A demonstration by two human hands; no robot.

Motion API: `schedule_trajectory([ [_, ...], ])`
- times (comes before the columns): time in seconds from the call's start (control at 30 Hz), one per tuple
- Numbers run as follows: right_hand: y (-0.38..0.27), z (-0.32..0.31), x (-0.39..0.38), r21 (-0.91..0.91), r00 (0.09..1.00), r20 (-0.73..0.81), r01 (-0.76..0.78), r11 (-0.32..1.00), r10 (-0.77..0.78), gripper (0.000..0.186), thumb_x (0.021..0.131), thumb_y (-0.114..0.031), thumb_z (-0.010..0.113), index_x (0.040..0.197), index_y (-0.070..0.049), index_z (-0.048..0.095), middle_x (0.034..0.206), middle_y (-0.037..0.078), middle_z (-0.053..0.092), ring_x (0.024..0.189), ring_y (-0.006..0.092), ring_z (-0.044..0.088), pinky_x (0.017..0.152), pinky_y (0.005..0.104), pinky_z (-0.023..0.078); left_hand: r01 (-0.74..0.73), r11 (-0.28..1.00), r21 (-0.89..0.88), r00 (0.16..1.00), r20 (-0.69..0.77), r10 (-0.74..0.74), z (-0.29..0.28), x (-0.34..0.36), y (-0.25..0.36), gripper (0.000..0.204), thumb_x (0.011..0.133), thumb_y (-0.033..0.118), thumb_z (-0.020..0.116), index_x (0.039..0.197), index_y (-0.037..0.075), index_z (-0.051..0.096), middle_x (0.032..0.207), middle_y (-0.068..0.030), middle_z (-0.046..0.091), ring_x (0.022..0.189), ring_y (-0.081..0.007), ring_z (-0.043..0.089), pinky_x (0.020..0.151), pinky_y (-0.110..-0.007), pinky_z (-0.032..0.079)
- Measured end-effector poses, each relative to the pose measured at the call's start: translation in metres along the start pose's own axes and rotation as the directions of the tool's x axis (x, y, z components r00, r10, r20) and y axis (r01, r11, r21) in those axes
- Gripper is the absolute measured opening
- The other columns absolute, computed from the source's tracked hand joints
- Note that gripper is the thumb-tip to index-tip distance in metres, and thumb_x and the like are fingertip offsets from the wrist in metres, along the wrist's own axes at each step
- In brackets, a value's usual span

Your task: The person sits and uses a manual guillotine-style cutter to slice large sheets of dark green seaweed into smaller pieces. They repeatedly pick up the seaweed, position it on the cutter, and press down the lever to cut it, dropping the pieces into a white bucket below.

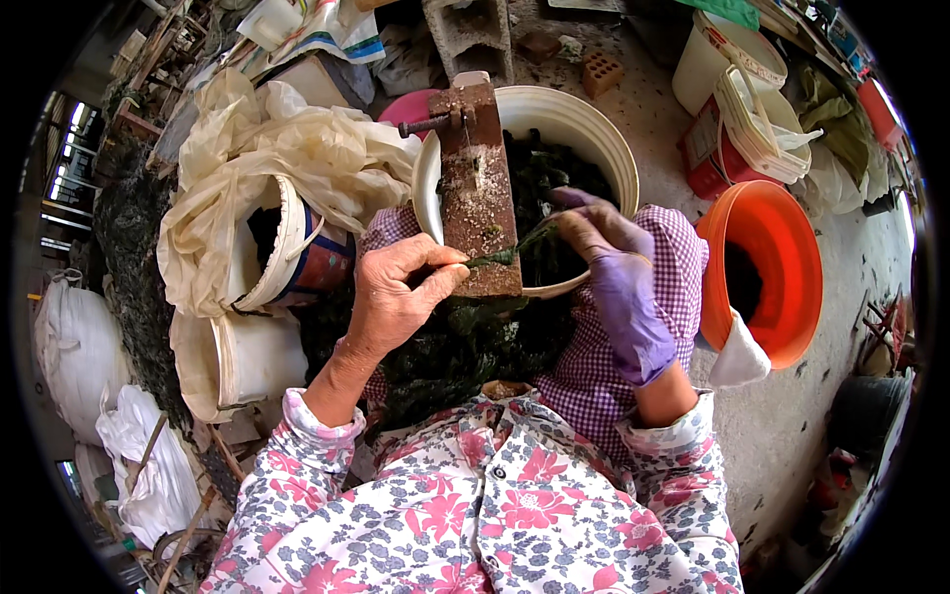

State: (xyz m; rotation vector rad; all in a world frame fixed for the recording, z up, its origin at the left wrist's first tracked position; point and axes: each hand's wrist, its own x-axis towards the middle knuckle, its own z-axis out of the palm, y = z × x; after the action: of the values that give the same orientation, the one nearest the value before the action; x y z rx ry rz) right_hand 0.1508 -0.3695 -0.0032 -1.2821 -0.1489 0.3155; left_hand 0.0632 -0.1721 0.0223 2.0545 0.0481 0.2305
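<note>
A rusty brown board (477, 188) lies across a white bucket (618, 148) between my knees, with pale grit on its top and a dark bolt (426, 126) at its far left. Dark green seaweed (542, 178) fills much of the bucket. Over the board's near end stretches a thin green strip of seaweed (492, 258). My bare left hand (391, 287) pinches its left end between thumb and forefinger. In a purple glove, my right hand (625, 287) has its fingers closed on the strip's other end, beside the bucket's opening; the fingertips are slightly blurred.
More dark seaweed (445, 361) is heaped on my lap. To the left lies a tipped bucket (332, 259) beside crumpled cream plastic sheeting (297, 139). An orange bucket (807, 267) with a white cloth (740, 354) stands right. Concrete blocks (470, 35) are at the back.
</note>
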Motion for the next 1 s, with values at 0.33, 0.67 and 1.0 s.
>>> schedule_trajectory([
  [0.33,0.006,0.029,-0.021,-0.362,0.863,0.504,0.252,0.898,-0.039,0.02,0.079,-0.021,0.061,0.086,-0.002,0.059,0.07,0.014,0.057,0.063,0.0319,0.057,0.055,0.0364,0.045,-0.257,0.964,0.069,0.965,0.078,0.252,-0.009,-0.005,0.006,0.015,0.071,0.0,0.068,0.084,-0.002,0.062,0.07,-0.0085,0.058,0.062,-0.0163,0.058,0.056,-0.026,0.045],
  [0.67,0.02,0.041,0.08,-0.611,0.575,0.601,0.778,0.144,-0.555,0.008,0.075,-0.009,0.058,0.073,-0.006,0.051,0.06,0.01,0.049,0.051,0.0275,0.053,0.044,0.0366,0.041,-0.25,0.921,0.3,0.947,-0.12,0.297,-0.028,0.059,-0.056,0.008,0.075,0.003,0.064,0.079,-0.002,0.059,0.069,-0.0129,0.057,0.061,-0.0255,0.058,0.054,-0.032,0.045],
  [1.0,0.036,-0.002,0.105,-0.928,0.908,0.301,0.35,0.131,-0.292,0.029,0.075,-0.035,0.06,0.081,-0.006,0.059,0.072,0.014,0.059,0.067,0.033,0.059,0.059,0.0421,0.046,0.017,0.996,0.087,0.975,-0.224,0.003,-0.021,0.063,-0.088,0.012,0.084,0.006,0.057,0.079,-0.005,0.06,0.061,-0.0043,0.058,0.053,-0.0071,0.053,0.048,-0.021,0.041],
])
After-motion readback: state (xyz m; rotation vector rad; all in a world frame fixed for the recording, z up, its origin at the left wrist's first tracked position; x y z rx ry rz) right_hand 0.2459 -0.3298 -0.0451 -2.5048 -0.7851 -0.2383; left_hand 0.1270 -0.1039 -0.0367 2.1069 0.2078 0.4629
